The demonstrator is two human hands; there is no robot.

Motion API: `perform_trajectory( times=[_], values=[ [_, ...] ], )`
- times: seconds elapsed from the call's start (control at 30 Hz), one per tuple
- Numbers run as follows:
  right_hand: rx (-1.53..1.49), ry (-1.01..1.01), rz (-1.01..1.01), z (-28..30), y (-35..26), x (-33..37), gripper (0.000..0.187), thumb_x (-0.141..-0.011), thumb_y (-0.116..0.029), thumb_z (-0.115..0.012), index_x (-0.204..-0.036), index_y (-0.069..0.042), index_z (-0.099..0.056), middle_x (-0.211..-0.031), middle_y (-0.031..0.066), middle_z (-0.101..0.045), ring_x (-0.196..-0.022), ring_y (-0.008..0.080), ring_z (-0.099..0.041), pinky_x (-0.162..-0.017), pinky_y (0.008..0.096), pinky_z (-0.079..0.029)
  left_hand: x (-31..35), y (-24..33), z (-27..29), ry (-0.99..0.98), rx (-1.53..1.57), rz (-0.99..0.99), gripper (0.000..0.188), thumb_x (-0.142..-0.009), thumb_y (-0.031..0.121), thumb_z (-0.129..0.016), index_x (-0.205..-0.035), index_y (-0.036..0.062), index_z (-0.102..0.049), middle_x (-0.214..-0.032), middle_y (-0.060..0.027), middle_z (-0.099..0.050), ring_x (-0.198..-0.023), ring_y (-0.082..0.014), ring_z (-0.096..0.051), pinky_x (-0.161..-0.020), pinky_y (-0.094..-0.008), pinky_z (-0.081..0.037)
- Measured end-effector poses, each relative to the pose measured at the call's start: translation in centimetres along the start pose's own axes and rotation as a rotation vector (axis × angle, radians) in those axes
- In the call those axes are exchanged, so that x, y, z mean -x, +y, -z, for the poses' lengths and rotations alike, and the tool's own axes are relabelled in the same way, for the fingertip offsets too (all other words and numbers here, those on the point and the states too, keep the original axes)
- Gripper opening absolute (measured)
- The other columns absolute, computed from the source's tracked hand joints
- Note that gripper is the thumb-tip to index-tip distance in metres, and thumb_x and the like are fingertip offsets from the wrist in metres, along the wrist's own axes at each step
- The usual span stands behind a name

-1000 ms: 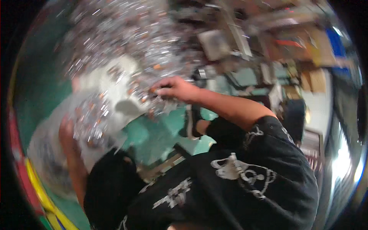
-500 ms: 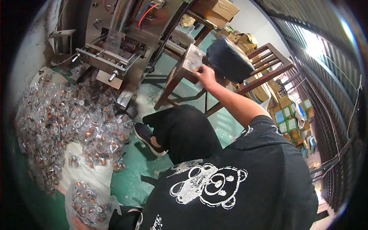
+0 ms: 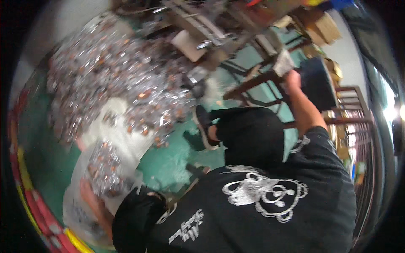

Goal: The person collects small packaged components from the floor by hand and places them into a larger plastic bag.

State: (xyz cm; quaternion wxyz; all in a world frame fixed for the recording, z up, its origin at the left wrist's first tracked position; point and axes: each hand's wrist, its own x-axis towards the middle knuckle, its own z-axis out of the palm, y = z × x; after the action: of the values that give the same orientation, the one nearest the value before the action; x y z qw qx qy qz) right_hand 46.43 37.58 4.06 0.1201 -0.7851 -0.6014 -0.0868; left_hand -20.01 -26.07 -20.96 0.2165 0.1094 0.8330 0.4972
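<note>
At the lower left my left hand (image 3: 89, 195) is closed on a clear plastic bag (image 3: 76, 211). Small packets (image 3: 105, 168) with copper-coloured and grey parts fill its upper end. The hand is against the bag's side, and some fingers are hidden. My right arm stretches to the upper right, where my right hand (image 3: 292, 80) is at the corner of a wooden stool (image 3: 283, 63), beside a dark cushion (image 3: 317, 82). Its fingers look curled, but blur hides whether they grip the stool edge or something small.
A large heap of clear packets (image 3: 122, 76) covers the floor at the left, partly over a pale sheet (image 3: 112, 114). Beyond it stands a metal machine (image 3: 198, 21). A wooden chair (image 3: 354, 120) and cardboard boxes (image 3: 325, 29) are at the right. Red and yellow edging (image 3: 38, 206) runs along the far left.
The view has swung left and blurred, so the scene shifts right. My left hand and its bag show more fully and higher. My right hand stays by the stool.
</note>
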Motion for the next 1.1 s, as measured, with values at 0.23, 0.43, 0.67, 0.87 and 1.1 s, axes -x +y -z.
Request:
perform_trajectory(
  times=[0.23, 0.43, 0.67, 0.87, 1.1],
  values=[
    [0.001, 0.2, 0.263, 0.4, -4.8, 3.4, 0.028, -0.081, -0.024, -0.065, -0.101, -0.005, -0.059, -0.095, 0.0226, -0.065, -0.091, 0.0394, -0.062, -0.077, 0.0461, -0.048, 2.5, 3.9, 0.3, -0.099, 0.559, 0.101, 0.045, -0.088, 0.014, -0.052, -0.127, -0.0079, -0.046, -0.115, -0.0163, -0.057, -0.099, -0.0224, -0.059, -0.085, -0.0332, -0.048],
    [-0.104, -0.408, 0.872, 0.7, -20.0, 15.9, 0.022, -0.081, -0.019, -0.062, -0.094, -0.001, -0.063, -0.08, 0.0155, -0.066, -0.075, 0.0305, -0.065, -0.069, 0.0386, -0.05, 4.5, 5.9, 0.3, 0.034, 0.493, -0.018, 0.039, -0.088, 0.009, -0.052, -0.123, -0.0089, -0.05, -0.11, -0.014, -0.061, -0.096, -0.0176, -0.059, -0.084, -0.0271, -0.046],
    [0.093, -0.861, 2.032, -0.5, -44.4, 36.7, 0.025, -0.081, -0.02, -0.053, -0.091, -0.001, -0.066, -0.086, 0.0216, -0.065, -0.075, 0.0323, -0.064, -0.069, 0.0442, -0.049, 2.1, 2.6, -0.6, 0.038, 0.595, 0.173, 0.037, -0.089, 0.007, -0.053, -0.122, -0.0083, -0.051, -0.109, -0.0123, -0.062, -0.094, -0.0158, -0.059, -0.083, -0.0268, -0.046],
    [-1.026, -0.448, 1.436, -4.9, -62.0, 40.7, 0.061, -0.082, -0.027, -0.067, -0.132, -0.002, -0.044, -0.116, 0.0168, -0.06, -0.104, 0.0263, -0.059, -0.088, 0.0363, -0.048, 2.0, 2.4, 0.4, 0.059, 0.613, 0.198, 0.038, -0.088, 0.008, -0.055, -0.122, -0.008, -0.052, -0.109, -0.0122, -0.062, -0.094, -0.0157, -0.059, -0.082, -0.0267, -0.046],
    [0.464, -0.696, 1.662, -22.1, -41.6, 42.1, 0.109, -0.059, -0.053, -0.08, -0.147, -0.036, -0.017, -0.152, 0.0174, -0.016, -0.138, 0.045, -0.016, -0.099, 0.0561, -0.038, 2.7, 3.3, 0.3, 0.061, 0.572, 0.25, 0.035, -0.088, 0.008, -0.055, -0.12, -0.007, -0.054, -0.105, -0.0098, -0.063, -0.091, -0.0149, -0.059, -0.08, -0.0261, -0.046]
  ],
)
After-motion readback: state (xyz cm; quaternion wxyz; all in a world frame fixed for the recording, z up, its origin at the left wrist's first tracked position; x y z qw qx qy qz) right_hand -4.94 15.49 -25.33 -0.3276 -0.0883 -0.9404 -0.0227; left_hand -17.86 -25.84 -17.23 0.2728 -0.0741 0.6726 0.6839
